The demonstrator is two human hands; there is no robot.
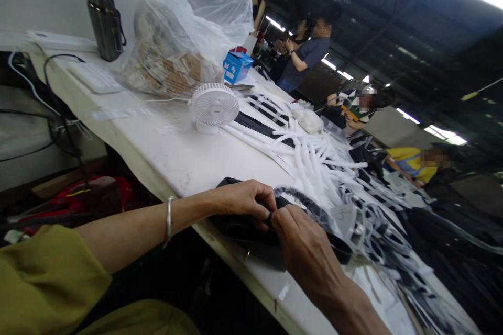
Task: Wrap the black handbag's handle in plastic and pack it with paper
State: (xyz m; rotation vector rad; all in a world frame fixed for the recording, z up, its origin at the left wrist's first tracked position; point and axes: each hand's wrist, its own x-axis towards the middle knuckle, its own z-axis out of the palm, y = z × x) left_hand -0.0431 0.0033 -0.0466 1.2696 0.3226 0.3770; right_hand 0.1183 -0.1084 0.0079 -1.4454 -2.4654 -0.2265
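Note:
A black bag lies at the table's near edge, with a small gold-coloured metal piece on its near side. An arched strip wrapped in clear plastic, which looks like its handle, rises behind my right hand. My left hand is closed, thumb and fingers pinching a black part of the bag near its top. Right beside it, my right hand is closed on the same black part, fingertips almost touching the left ones. The exact spot they grip is hidden by the fingers.
On the white table stand a small white fan, a clear plastic sack of brown pieces, a dark tumbler and a blue box. White foam tubes and grey-white strips spread rightward. Several people are beyond.

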